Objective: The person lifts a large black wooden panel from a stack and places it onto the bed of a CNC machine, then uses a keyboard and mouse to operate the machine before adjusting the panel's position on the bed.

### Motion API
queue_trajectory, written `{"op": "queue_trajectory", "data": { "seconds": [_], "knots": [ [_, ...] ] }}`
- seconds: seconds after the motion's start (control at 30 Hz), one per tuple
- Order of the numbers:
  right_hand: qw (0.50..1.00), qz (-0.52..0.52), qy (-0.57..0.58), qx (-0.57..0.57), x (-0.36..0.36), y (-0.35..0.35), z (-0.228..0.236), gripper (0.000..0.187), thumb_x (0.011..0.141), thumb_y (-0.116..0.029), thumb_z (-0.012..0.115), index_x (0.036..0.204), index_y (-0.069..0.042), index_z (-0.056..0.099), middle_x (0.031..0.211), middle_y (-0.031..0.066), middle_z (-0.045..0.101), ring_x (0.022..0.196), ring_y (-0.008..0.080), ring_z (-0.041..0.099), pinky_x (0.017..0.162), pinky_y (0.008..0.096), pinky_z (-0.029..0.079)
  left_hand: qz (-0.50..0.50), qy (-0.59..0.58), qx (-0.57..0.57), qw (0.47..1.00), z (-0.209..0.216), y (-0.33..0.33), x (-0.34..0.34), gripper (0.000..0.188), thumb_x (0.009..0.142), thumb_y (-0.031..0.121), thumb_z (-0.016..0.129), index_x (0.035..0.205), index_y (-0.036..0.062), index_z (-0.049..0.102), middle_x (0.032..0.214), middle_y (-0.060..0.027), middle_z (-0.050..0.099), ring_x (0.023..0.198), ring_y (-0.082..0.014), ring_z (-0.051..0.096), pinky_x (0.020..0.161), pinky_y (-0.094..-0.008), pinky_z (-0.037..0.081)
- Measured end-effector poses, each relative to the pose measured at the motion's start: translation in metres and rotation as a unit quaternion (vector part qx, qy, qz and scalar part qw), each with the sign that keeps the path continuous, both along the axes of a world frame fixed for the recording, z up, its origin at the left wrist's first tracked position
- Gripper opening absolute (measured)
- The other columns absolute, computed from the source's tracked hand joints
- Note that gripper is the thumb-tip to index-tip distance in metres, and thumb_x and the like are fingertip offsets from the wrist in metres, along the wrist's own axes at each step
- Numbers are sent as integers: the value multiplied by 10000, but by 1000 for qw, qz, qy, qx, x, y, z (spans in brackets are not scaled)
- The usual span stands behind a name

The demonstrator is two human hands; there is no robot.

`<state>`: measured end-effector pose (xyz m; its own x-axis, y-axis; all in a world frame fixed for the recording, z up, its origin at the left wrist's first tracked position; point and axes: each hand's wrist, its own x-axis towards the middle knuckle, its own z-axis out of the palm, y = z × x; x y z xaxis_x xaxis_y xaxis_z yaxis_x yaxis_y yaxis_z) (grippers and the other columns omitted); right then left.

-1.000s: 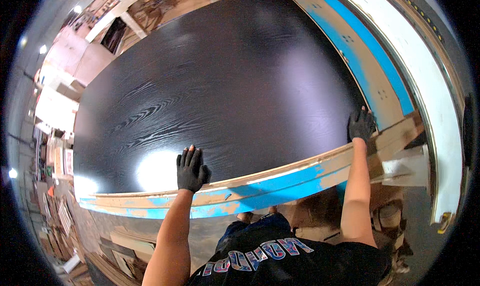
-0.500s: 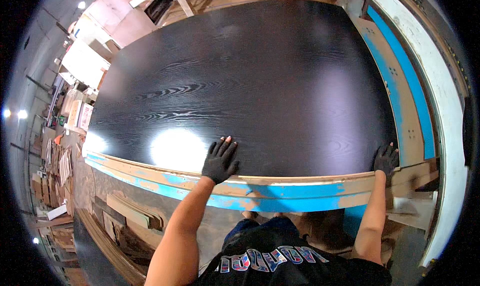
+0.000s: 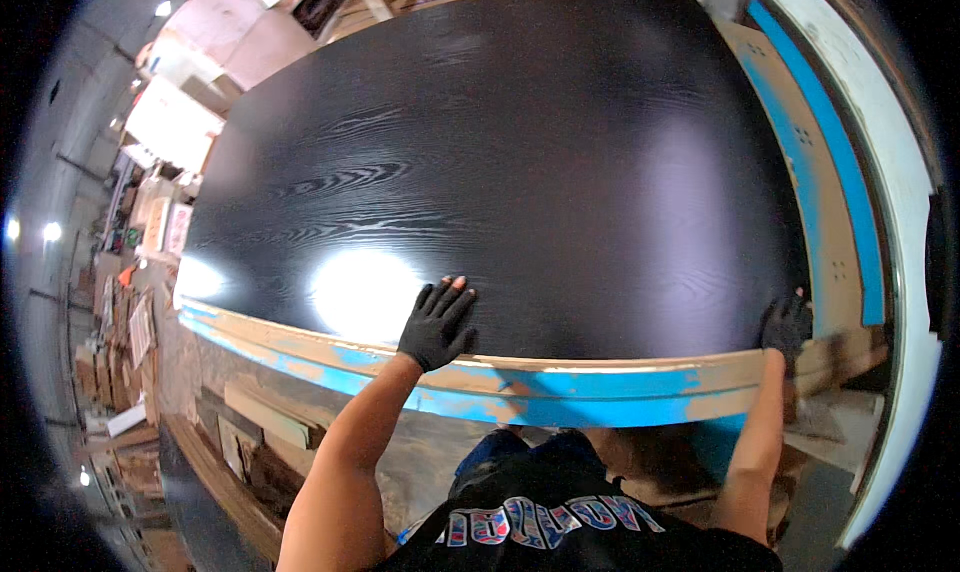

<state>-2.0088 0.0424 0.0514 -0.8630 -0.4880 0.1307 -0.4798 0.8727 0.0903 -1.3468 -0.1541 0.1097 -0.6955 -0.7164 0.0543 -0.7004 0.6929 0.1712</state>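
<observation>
A large black panel (image 3: pixel 520 192) with wood grain lies flat in front of me. My left hand (image 3: pixel 437 324), in a black glove with bare fingertips, rests palm down on it at the near edge, fingers spread. At the near right corner, my right hand (image 3: pixel 787 324) in a matching glove lies on the panel's edge, fingers stretched forward. Its underside and thumb are hard to make out. Under the panel runs a tan support (image 3: pixel 600 409) with blue patches along its near side.
Beyond the panel's right side lie a tan board (image 3: pixel 835 212) and a blue strip (image 3: pixel 840 172), beside a long white beam (image 3: pixel 915 222). Stacked boards (image 3: pixel 265 412) stand at the lower left. Wood pieces (image 3: pixel 140 327) are piled farther left.
The view has shifted a little, so the panel sits slightly farther right in it. My left hand is slightly farther left on the panel; my right hand stays at the corner.
</observation>
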Motion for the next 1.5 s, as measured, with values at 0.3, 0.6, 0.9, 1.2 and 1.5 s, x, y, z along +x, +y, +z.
{"op": "queue_trajectory", "data": {
  "seconds": [0.3, 0.6, 0.9, 1.2, 1.5],
  "knots": [
    [988, 106, 56, -97, -60, 28, -29, 571, 1019, -511, 335, 1476, -179, 420, 1475, 189, 443, 1342, 381, 417, 1097, 472, 334, 8, -41, -34, 999, 6, -14, 52, 652, 878, 420, 563, 1436, 101, 453, 1537, -165, 359, 1417, -394, 323, 1148, -566, 220],
    [1000, 14, 3, 4, -82, 20, -25, 625, 1008, -530, 336, 1440, -88, 429, 1433, 166, 487, 1252, 343, 505, 1036, 453, 413, 13, 21, -40, 999, 2, -12, 55, 622, 863, 298, 551, 1447, 114, 440, 1560, -138, 327, 1435, -371, 302, 1155, -565, 224],
    [989, 132, 53, -50, 59, 6, -38, 532, 960, -430, 404, 1333, -65, 512, 1369, 191, 525, 1254, 351, 493, 1070, 476, 360, 19, 140, -120, 983, -19, -13, 46, 541, 811, 291, 632, 1321, 123, 564, 1463, -131, 465, 1361, -342, 422, 1143, -537, 283],
    [918, 386, 15, -84, 304, -130, -51, 442, 913, -330, 472, 1226, -43, 595, 1305, 216, 563, 1257, 359, 481, 1104, 500, 308, 30, 230, -82, 969, -44, -7, 31, 480, 855, 346, 619, 1283, 131, 585, 1456, -109, 483, 1382, -300, 398, 1155, -458, 288],
    [881, 461, -100, 33, 621, -191, 27, 714, 949, -495, 423, 1520, -92, 274, 1603, 173, 197, 1449, 481, 168, 1154, 605, 143, 53, 151, 36, 987, -31, 60, 204, 423, 948, 399, 504, 1238, 116, 629, 1316, -125, 601, 1270, -295, 513, 1138, -496, 282]
  ]
}}
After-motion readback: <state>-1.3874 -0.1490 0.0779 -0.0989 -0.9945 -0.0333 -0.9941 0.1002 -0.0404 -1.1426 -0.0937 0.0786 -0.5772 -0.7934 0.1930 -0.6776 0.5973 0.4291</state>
